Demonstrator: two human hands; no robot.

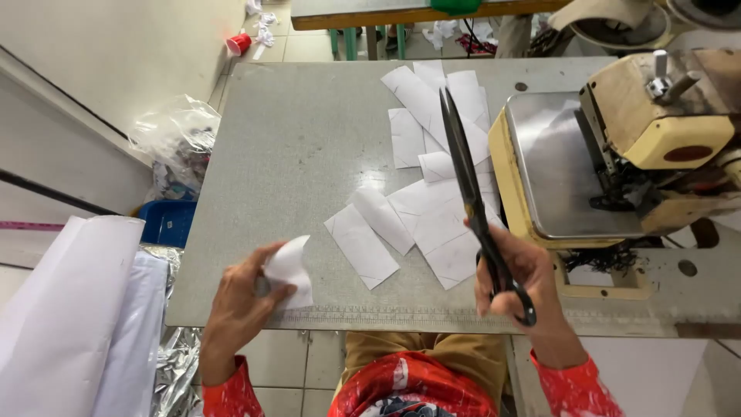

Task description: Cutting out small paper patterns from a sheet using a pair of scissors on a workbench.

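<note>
Scissors [468, 181], blades shut, point to 12 o'clock in the right hand [515, 279]; left hand [245, 303] pinches a curling white fabric piece [291, 269], which could slip.

A crumpled clear plastic bag [176, 131] sits left of the table — bulging, see-through, scraps inside.

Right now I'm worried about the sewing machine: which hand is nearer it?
Right. The right hand holds scissors beside the sewing machine; the left hand holds a white piece across the table.
</note>
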